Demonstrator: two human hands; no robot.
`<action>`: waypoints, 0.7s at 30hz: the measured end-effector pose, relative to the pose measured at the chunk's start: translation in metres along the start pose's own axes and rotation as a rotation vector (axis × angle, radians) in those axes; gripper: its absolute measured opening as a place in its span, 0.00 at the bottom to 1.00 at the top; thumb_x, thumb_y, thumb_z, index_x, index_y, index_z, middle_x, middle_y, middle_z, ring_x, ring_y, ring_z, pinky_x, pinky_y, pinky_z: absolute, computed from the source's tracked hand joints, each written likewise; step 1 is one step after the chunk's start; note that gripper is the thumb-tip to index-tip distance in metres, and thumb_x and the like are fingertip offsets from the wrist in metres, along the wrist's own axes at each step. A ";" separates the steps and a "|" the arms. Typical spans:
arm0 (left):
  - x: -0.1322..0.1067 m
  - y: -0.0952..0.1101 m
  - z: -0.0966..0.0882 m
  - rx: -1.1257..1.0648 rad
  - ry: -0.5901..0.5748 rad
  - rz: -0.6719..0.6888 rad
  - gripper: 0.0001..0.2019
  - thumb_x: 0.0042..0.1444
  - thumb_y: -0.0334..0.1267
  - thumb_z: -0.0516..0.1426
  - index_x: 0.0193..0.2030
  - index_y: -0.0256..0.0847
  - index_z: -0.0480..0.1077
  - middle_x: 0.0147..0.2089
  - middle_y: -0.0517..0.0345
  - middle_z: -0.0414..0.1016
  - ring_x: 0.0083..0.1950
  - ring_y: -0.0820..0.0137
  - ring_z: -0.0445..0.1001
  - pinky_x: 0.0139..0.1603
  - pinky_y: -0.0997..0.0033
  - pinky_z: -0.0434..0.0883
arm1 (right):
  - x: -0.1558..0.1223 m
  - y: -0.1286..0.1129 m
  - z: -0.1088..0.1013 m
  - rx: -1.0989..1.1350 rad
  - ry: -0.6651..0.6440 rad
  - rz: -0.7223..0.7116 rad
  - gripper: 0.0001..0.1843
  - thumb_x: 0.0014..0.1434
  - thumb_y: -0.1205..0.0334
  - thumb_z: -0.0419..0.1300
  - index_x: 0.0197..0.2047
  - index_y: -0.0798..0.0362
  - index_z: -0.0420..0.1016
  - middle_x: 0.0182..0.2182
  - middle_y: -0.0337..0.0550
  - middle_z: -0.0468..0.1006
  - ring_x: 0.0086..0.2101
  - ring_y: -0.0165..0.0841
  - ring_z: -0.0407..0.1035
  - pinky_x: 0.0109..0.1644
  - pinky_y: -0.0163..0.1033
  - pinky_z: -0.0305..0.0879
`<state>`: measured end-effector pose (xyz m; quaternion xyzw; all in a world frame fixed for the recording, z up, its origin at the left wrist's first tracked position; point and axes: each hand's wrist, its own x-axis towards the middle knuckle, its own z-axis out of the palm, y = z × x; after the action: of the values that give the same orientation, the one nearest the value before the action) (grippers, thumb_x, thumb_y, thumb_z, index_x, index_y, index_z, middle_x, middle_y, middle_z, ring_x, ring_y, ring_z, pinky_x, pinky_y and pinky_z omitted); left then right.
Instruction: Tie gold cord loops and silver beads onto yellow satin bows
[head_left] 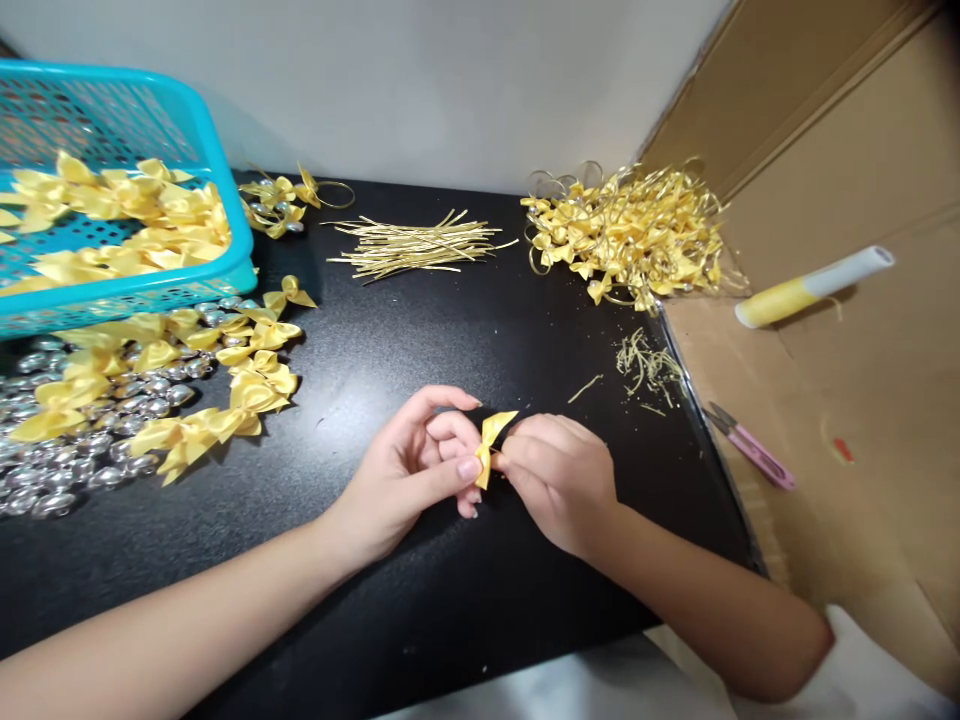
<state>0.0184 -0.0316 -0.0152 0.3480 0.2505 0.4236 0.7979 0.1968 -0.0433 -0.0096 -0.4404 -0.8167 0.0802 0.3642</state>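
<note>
Between the thumb and fingers of my left hand, a yellow ribbon bow is pinched above the black table. Close against the bow's right side is my right hand, its fingers curled and pressed together. A thin strand seems to run from the bow to those fingertips, but what they grip is mostly hidden. Beyond my hands lies a bundle of gold twist ties.
At left, a turquoise basket holds yellow bows, with more bows and silver beads before it. Far right are a pile of bows with gold loops, wire scraps, pink thread snips and a ribbon roll on cardboard.
</note>
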 end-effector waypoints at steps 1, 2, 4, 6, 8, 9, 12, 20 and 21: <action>0.001 0.000 -0.001 -0.002 -0.013 0.007 0.16 0.56 0.30 0.64 0.50 0.47 0.70 0.33 0.66 0.74 0.28 0.79 0.75 0.28 0.81 0.78 | 0.000 0.000 0.000 0.007 -0.007 0.003 0.19 0.69 0.61 0.51 0.28 0.51 0.76 0.26 0.38 0.78 0.27 0.26 0.70 0.35 0.33 0.63; 0.001 -0.001 -0.001 0.002 -0.019 0.013 0.15 0.56 0.28 0.63 0.48 0.47 0.71 0.33 0.66 0.74 0.28 0.79 0.75 0.28 0.81 0.78 | 0.000 0.001 0.000 0.015 -0.015 0.010 0.19 0.69 0.60 0.51 0.29 0.51 0.76 0.27 0.38 0.79 0.27 0.27 0.70 0.35 0.33 0.63; 0.001 -0.001 -0.002 0.019 -0.023 0.014 0.14 0.55 0.26 0.63 0.46 0.47 0.74 0.32 0.65 0.75 0.29 0.79 0.75 0.28 0.81 0.79 | -0.001 0.002 0.000 0.038 -0.037 0.026 0.19 0.69 0.59 0.51 0.30 0.51 0.77 0.28 0.39 0.80 0.28 0.27 0.71 0.36 0.33 0.64; 0.001 -0.001 -0.002 0.044 -0.024 -0.001 0.13 0.54 0.25 0.63 0.44 0.46 0.76 0.31 0.64 0.75 0.29 0.79 0.75 0.28 0.81 0.79 | -0.001 0.002 0.000 0.066 -0.048 0.036 0.19 0.69 0.59 0.51 0.31 0.51 0.78 0.28 0.38 0.80 0.28 0.27 0.71 0.35 0.33 0.64; 0.001 0.000 -0.001 0.077 -0.015 -0.020 0.13 0.53 0.25 0.64 0.43 0.45 0.78 0.29 0.64 0.75 0.28 0.79 0.74 0.28 0.82 0.79 | -0.001 0.003 0.001 0.093 -0.045 0.035 0.19 0.69 0.59 0.51 0.31 0.50 0.78 0.27 0.38 0.79 0.28 0.27 0.71 0.35 0.33 0.64; 0.001 0.001 -0.001 0.096 -0.010 -0.026 0.12 0.53 0.25 0.64 0.42 0.44 0.78 0.29 0.64 0.74 0.27 0.80 0.74 0.27 0.82 0.78 | -0.001 0.003 0.001 0.106 -0.040 0.035 0.19 0.69 0.59 0.51 0.30 0.50 0.78 0.27 0.38 0.79 0.27 0.27 0.71 0.34 0.33 0.64; 0.001 0.003 -0.001 0.143 0.006 -0.025 0.11 0.52 0.26 0.65 0.41 0.44 0.79 0.28 0.64 0.74 0.27 0.80 0.74 0.28 0.83 0.78 | -0.001 0.003 0.002 0.155 -0.038 0.066 0.18 0.69 0.59 0.52 0.30 0.51 0.78 0.26 0.38 0.78 0.27 0.26 0.71 0.34 0.32 0.65; 0.001 0.003 -0.001 0.135 -0.017 0.008 0.10 0.54 0.30 0.65 0.44 0.44 0.79 0.31 0.60 0.77 0.29 0.76 0.76 0.30 0.79 0.78 | 0.002 0.004 0.000 0.080 -0.037 0.004 0.17 0.68 0.62 0.52 0.29 0.51 0.76 0.26 0.38 0.78 0.27 0.27 0.70 0.34 0.33 0.63; 0.001 0.003 -0.001 0.126 -0.013 -0.015 0.11 0.54 0.29 0.65 0.44 0.44 0.79 0.31 0.60 0.77 0.29 0.77 0.76 0.30 0.80 0.78 | 0.003 0.005 0.000 0.055 -0.050 -0.019 0.17 0.68 0.62 0.52 0.29 0.52 0.75 0.25 0.38 0.77 0.26 0.28 0.69 0.33 0.34 0.62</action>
<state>0.0167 -0.0293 -0.0135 0.3984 0.2742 0.3989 0.7791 0.1991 -0.0385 -0.0101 -0.4204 -0.8272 0.1101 0.3562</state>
